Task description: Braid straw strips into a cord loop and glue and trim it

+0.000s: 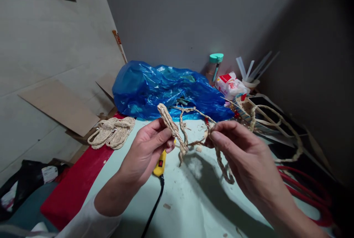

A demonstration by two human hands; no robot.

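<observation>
My left hand pinches a braided straw cord between thumb and fingers, its upper end sticking up above the fingers. My right hand is closed on another stretch of the same braided cord, which loops between the hands and hangs down below the right palm. Both hands hover over a pale green table cover. A yellow tool with a red switch and black cable lies on the cover just under my left hand.
A crumpled blue plastic bag lies at the back. Woven straw pieces rest on a red surface at left. At right are a loop of straw cord, a white packet, a teal-capped bottle, a cup of sticks and red tubing.
</observation>
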